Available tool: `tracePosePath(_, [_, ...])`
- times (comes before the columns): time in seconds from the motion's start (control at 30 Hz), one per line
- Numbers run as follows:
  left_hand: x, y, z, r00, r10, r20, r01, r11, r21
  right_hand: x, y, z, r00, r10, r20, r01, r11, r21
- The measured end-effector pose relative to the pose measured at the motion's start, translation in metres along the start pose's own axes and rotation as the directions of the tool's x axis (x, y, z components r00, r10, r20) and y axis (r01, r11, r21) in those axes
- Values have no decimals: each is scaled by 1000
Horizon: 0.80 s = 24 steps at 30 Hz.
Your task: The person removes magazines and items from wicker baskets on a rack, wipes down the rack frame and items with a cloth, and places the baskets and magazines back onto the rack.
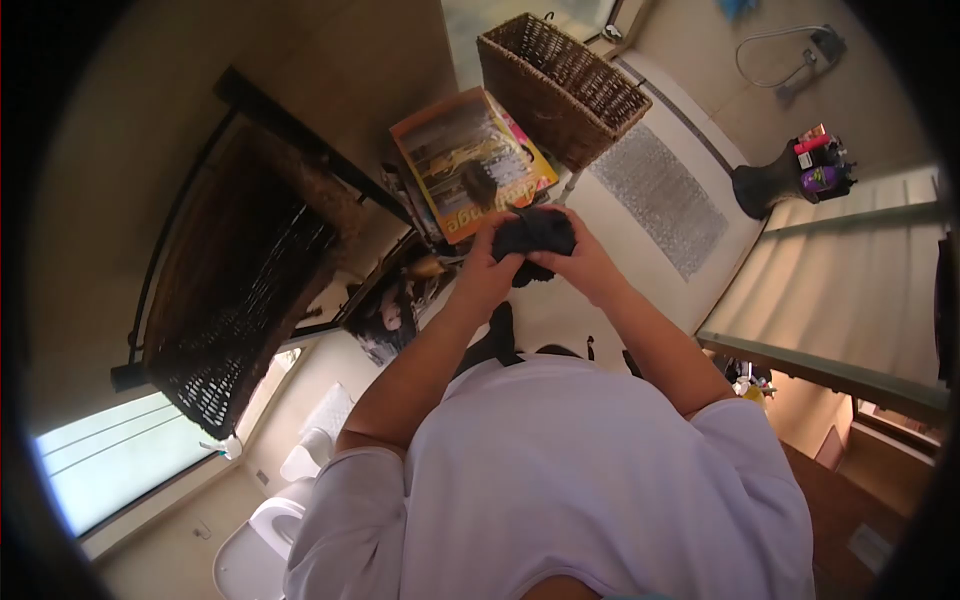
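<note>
Both of my hands hold a bundled black cloth (535, 232) in front of my chest. My left hand (486, 258) grips its left end, with the thumb along the lower edge. On the other end, my right hand (585, 258) has its fingers wrapped round the cloth. A bit of dark fabric hangs below, between the thumbs. Just beyond my left hand lies a stack of magazines (465, 165) with a yellow-orange cover on top.
An empty wicker basket (570, 85) stands beyond the magazines, near a grey mat (660, 195). A large dark wicker basket (240, 250) is at the left. A dark stand (765, 185) holds bottles at the right. A toilet (265, 540) is at the lower left.
</note>
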<state>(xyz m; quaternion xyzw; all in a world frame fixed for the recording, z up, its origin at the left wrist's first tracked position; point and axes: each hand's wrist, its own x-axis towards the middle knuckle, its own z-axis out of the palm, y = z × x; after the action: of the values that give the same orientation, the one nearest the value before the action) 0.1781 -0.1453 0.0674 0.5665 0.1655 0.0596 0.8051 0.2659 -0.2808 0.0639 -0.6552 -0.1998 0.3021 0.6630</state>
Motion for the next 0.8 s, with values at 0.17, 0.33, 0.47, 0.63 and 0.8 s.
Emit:
tracePosePath(0.17, [51,30,13,990,-138,4,137,988,65,58,-23,-64,984,-162,-68,140,957,-253])
tracePosePath(0.33, [130,14,54,997,-77,5,77,985,-154,124,-45,-127,966,-231,-117,187,934,-304])
tracePosePath(0.47, [211,-52,61,956,249,-155,-189,928,321,184,-23,-180,946,-323,-26,198,639,-743])
tracePosePath(0.63, [210,-67,18,821,409,-398,45,650,759,212,18,-196,947,82,310,242,453,-858])
tracePosePath(0.8, [170,-81,-33,668,336,-664,475,495,728,206,-21,-183,930,219,295,249,214,-945])
